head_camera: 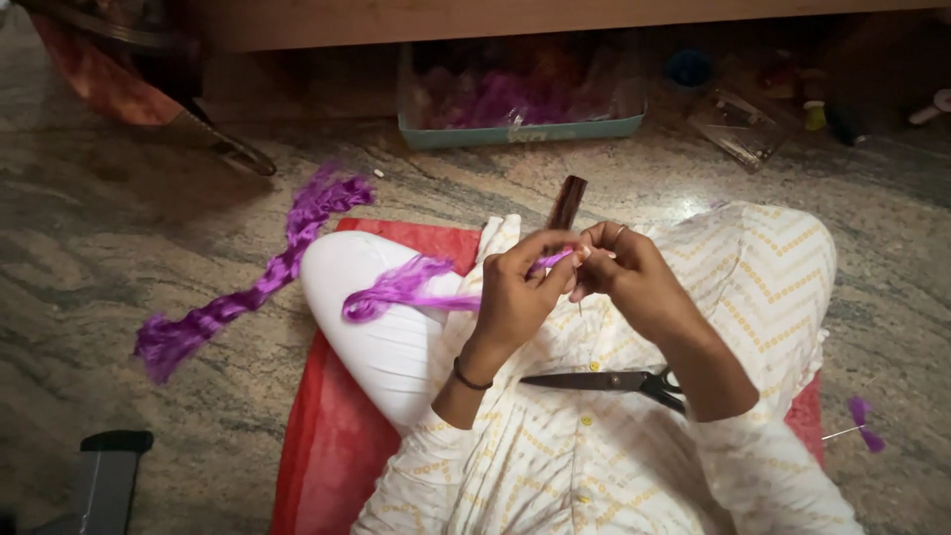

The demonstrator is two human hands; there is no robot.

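Note:
I sit cross-legged on a red mat [327, 446]. My left hand [520, 287] pinches a bundle of purple silk thread [401, 287] that trails left over my white-clad knee. My right hand [624, 272] meets it, fingers closed on the thread's end right at the left fingertips. A dark brown stick-like object [567, 203] lies just beyond the hands. Black scissors [604, 380] rest on my lap, under my right forearm.
A long purple thread hank [258, 282] lies on the stone floor to the left. A teal tray [520, 129] of purple and orange fibres sits ahead under a wooden edge. Small bottles and a clear box [738, 124] lie far right. A purple tassel [860, 421] lies at right.

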